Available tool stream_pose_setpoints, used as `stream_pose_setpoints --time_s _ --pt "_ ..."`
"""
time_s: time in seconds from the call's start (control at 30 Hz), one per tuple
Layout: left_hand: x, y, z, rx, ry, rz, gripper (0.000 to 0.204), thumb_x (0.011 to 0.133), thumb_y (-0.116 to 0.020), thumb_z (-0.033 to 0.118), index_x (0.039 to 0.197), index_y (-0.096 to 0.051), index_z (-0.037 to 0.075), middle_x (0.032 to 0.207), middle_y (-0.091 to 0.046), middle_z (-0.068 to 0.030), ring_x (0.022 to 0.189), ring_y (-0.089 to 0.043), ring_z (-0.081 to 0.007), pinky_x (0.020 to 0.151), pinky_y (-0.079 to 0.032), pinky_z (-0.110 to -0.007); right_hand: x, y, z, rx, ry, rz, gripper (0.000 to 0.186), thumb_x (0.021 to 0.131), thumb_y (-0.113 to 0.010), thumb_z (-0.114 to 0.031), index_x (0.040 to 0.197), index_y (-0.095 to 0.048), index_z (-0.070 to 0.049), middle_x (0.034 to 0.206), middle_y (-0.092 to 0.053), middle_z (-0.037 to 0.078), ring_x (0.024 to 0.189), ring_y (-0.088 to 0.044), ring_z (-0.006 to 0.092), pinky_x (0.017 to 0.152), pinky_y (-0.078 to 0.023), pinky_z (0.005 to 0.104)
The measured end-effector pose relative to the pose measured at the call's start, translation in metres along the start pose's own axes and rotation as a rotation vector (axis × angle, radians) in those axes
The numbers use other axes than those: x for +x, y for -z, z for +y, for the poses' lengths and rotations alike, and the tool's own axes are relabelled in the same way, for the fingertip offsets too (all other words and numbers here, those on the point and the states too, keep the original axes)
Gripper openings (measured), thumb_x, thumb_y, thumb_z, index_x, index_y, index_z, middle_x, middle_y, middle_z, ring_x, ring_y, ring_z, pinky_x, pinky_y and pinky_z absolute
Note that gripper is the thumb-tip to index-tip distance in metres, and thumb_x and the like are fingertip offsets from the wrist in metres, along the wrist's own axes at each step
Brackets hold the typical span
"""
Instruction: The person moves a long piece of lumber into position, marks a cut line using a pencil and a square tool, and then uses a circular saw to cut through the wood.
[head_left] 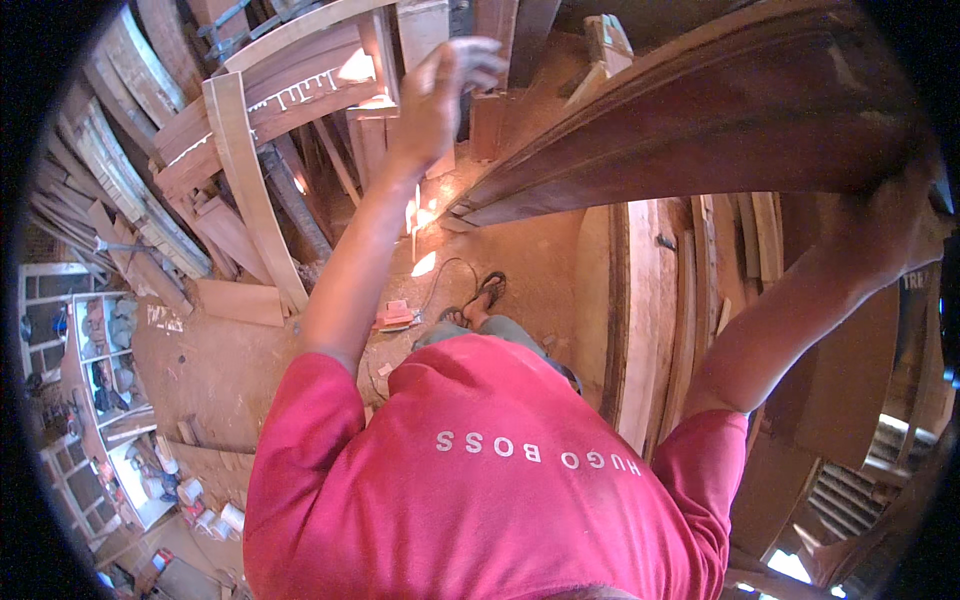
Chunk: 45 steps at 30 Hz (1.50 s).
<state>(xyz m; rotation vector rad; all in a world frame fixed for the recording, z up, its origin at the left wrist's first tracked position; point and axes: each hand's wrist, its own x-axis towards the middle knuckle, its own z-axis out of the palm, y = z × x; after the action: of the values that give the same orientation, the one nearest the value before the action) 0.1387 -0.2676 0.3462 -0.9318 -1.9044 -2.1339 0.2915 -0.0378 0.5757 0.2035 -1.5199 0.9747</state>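
My left hand [450, 85] is raised in front of me, empty, its fingers loosely bent and apart. It is nearest to a curved wooden frame and some upright boards behind it. A long, dark brown wooden panel [700, 140] slants across the upper right, its narrow-looking far end down by the floor. My right hand [908, 215] grips the panel's near end at the far right; shadow hides most of its fingers.
Left of my raised hand, a curved wooden frame [290, 105] has white smears along it. Curved timbers [130, 150] lean at the left. A red tool [397, 315] with a cord lies by my feet. Long planks [640, 300] stand at right. Shelves [110, 390] hold containers.
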Motion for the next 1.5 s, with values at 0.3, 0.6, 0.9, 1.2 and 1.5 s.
stream_pose_setpoints --time_s 0.3,0.6,0.9,1.2,1.5 --pt "-0.183 0.002 -0.093 -0.153 0.813 0.373 0.075 0.097 -0.033 0.07 0.114 -0.063 0.003 0.091 -0.068 -0.0079 0.081 -0.064 -0.016 0.075 -0.052 -0.032 -0.026 0.038 -0.037 -0.196 0.106 0.128 0.052 0.088 -0.074 -0.02 0.125 -0.051 0.009 0.113 -0.065 0.022 0.101 -0.066 0.0293 0.086 -0.057 0.0417" --pt "-0.369 -0.122 -0.104 -0.327 1.287 0.219 0.073 0.095 -0.032 0.072 0.12 -0.058 0.008 0.108 -0.067 -0.0091 0.083 -0.065 -0.0181 0.075 -0.049 -0.035 -0.064 0.15 -0.07 -0.086 0.05 0.09 0.066 0.085 -0.073 -0.041 0.12 -0.054 0.012 0.112 -0.063 0.019 0.096 -0.063 0.0284 0.083 -0.053 0.0406" --pt "-0.423 -0.28 -0.077 -0.766 1.277 0.334 0.084 0.091 -0.023 0.08 0.132 -0.047 0.01 0.116 -0.066 -0.012 0.093 -0.064 -0.0234 0.079 -0.049 -0.039 -0.156 0.303 -0.115 -0.154 -0.236 0.12 0.073 0.089 -0.064 -0.053 0.124 -0.05 0.01 0.111 -0.062 0.02 0.097 -0.062 0.0272 0.083 -0.051 0.0392" --pt "-0.463 -0.337 -0.048 -0.979 1.248 0.474 0.089 0.089 -0.021 0.081 0.14 -0.034 0.01 0.123 -0.057 -0.0124 0.097 -0.062 -0.0277 0.083 -0.052 -0.046 -0.205 0.368 -0.155 -0.191 -0.278 0.006 0.077 0.09 -0.059 -0.058 0.126 -0.048 0.008 0.112 -0.06 0.02 0.096 -0.062 0.027 0.082 -0.05 0.0383" --pt "-0.455 -0.351 -0.023 -1.022 1.252 0.492 0.086 0.09 -0.033 0.076 0.149 -0.023 0.014 0.145 -0.035 -0.0098 0.126 -0.044 -0.033 0.099 -0.039 -0.055 -0.226 0.401 -0.181 -0.206 -0.309 -0.063 0.08 0.091 -0.055 -0.064 0.128 -0.045 0.007 0.113 -0.059 0.02 0.096 -0.061 0.0267 0.082 -0.049 0.0375"
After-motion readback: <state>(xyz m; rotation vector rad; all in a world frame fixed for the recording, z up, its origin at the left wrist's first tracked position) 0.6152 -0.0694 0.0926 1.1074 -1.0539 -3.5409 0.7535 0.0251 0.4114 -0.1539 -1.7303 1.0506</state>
